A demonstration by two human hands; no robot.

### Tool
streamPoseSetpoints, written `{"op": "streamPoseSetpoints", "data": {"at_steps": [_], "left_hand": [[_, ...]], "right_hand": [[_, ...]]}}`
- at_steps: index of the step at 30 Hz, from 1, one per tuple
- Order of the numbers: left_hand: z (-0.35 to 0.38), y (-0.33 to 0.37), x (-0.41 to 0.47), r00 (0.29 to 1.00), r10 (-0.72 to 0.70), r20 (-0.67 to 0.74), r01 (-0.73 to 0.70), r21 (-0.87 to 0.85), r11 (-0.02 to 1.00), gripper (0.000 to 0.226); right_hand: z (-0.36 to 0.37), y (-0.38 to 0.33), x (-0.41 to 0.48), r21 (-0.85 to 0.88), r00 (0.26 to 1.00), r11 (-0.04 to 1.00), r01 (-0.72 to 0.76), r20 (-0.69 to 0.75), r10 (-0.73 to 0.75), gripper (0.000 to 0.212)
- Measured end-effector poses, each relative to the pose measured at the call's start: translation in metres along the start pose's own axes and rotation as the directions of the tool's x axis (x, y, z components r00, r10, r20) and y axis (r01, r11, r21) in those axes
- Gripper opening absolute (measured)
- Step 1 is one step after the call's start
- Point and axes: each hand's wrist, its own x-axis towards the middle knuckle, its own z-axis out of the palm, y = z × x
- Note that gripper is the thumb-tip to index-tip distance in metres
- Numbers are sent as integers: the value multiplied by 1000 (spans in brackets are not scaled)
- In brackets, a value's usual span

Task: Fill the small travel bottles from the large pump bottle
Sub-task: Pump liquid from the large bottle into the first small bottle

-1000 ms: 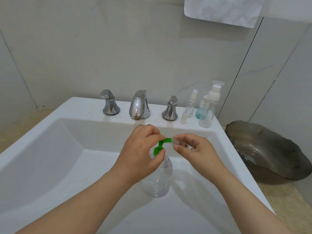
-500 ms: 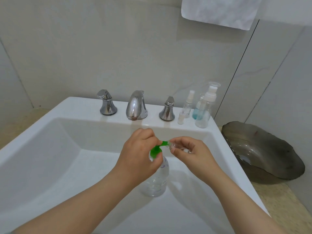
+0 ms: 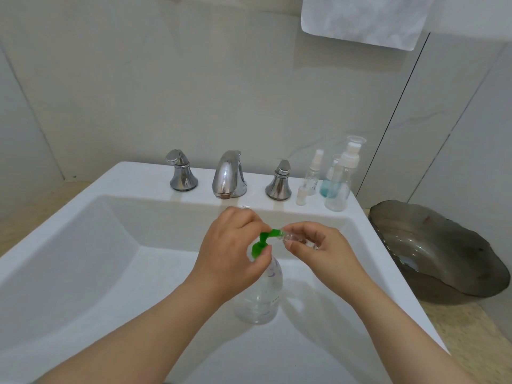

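While standing the large pump bottle (image 3: 260, 297) down in the white sink (image 3: 83, 245), curling the left hand (image 3: 232, 253) round its green pump top (image 3: 259, 246), fingers over it and thumb under. Pinching a small travel bottle (image 3: 293, 238) sideways in the right hand (image 3: 321, 250), fingers closed on it, its open mouth touching the green spout (image 3: 275, 233). Maybe going wrong from here: pushing too hard and squirting soap past that tiny mouth, or letting the little bottle slide off, being smooth, clear, slippery plastic. Maybe wobbling the big bottle too, being tall, round and see-through. Leaving more small bottles (image 3: 336, 189) waiting on the ledge near the shiny metal tap (image 3: 228, 176).
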Motion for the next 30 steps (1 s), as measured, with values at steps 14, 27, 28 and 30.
{"op": "streamPoseSetpoints", "data": {"at_steps": [14, 27, 28, 30], "left_hand": [[2, -1, 0, 1000, 16, -11, -16, -39, 999, 26], [17, 2, -6, 995, -6, -101, 1, -46, 999, 21], [17, 2, -7, 995, -7, -103, 1, -50, 999, 21], [17, 2, -7, 995, -4, -99, 0, -47, 999, 21]], "right_hand": [[0, 0, 0, 4, 1000, 1000, -6, 2, 6, 16], [1, 5, -3, -48, 1000, 999, -23, 8, 23, 16], [1, 5, -3, -50, 1000, 998, -24, 10, 25, 15], [1, 6, -3, -46, 1000, 999, -26, 12, 27, 15]]}}
